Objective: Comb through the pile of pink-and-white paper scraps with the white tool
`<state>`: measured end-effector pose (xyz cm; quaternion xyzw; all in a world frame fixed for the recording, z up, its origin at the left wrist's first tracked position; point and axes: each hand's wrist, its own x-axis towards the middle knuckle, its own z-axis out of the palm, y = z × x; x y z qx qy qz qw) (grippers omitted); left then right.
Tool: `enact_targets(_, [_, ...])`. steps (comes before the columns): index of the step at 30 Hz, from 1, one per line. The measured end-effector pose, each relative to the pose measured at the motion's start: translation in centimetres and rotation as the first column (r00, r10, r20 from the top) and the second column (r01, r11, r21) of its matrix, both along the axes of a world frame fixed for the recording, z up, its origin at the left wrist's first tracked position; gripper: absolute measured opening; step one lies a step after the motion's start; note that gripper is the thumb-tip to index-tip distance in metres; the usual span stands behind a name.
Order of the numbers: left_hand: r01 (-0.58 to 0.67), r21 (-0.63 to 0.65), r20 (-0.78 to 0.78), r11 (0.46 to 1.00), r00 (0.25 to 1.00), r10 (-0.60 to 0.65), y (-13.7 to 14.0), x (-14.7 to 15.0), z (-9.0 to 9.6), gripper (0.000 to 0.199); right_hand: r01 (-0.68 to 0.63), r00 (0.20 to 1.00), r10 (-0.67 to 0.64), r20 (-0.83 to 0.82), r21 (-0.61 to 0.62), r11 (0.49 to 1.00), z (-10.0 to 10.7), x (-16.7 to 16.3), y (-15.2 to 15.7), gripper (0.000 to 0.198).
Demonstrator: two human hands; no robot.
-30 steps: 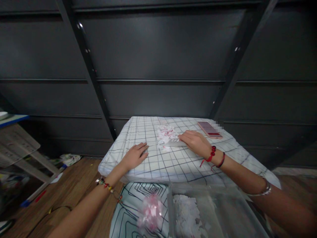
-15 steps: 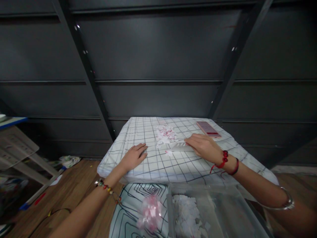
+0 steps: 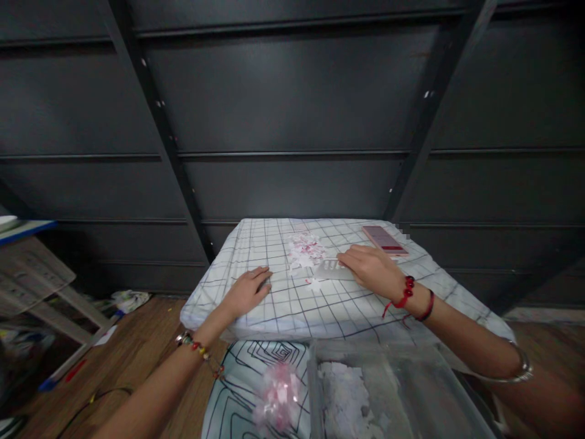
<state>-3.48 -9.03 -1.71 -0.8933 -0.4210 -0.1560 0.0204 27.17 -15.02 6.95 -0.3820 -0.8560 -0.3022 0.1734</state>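
Note:
My right hand (image 3: 368,266) grips a flat pale scraper-like piece with slots (image 3: 333,270), held low over the checkered cloth (image 3: 256,244). Just beyond its left end lies a heap of small white and pink paper-like pieces (image 3: 305,249). A few more such pieces (image 3: 314,284) lie apart, nearer to me. To the left, my left hand (image 3: 249,291) rests flat on the cloth, fingers stretched out and holding nothing. A phone (image 3: 384,239) lies beyond my right hand.
In front of me stands a clear plastic bin (image 3: 402,390) with white pieces (image 3: 345,396) in its left part. Beside it, a clear bag with pink contents (image 3: 278,396) sits on a patterned cloth (image 3: 231,390). A dark panelled wall (image 3: 292,97) rises behind the table.
My right hand and the slotted piece have shifted very slightly left. My left hand stays in place on the cloth. The view has tilted a little.

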Motion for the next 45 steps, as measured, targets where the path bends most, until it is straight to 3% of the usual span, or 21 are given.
enact_targets(7, [-0.004,0.005,0.004,1.0,1.0,0.004,0.0,0.0,-0.1,0.039,-0.038,0.999,0.038,0.006,0.021,0.999,0.0,0.0,-0.4,0.019])
enact_targets(17, [0.001,0.015,-0.003,1.0,1.0,-0.001,0.2,-0.1,-0.3,0.039,0.032,0.999,-0.032,-0.012,-0.022,0.999,-0.1,1.3,-1.1,0.022])
enact_targets(23, [0.007,0.013,0.014,1.0,1.0,-0.007,0.2,-0.1,-0.2,0.039,0.026,0.999,-0.026,-0.022,0.032,0.999,0.1,-0.1,-0.7,0.019])
enact_targets(33, [-0.002,0.005,0.001,1.0,1.0,0.002,0.0,0.1,0.1,0.039,-0.055,0.998,0.055,-0.003,0.002,0.998,0.8,-1.9,-1.3,0.017])
enact_targets(39, [0.007,0.01,0.009,1.0,1.0,-0.007,0.1,0.0,0.0,0.039,0.039,0.999,-0.039,0.034,0.005,0.999,1.0,-2.2,-1.6,0.017])
enact_targets(45, [0.015,0.001,0.035,1.0,0.999,-0.015,0.2,-0.1,-0.2,0.04,-0.057,0.998,0.057,-0.007,-0.043,0.997,0.7,-3.2,-2.9,0.019])
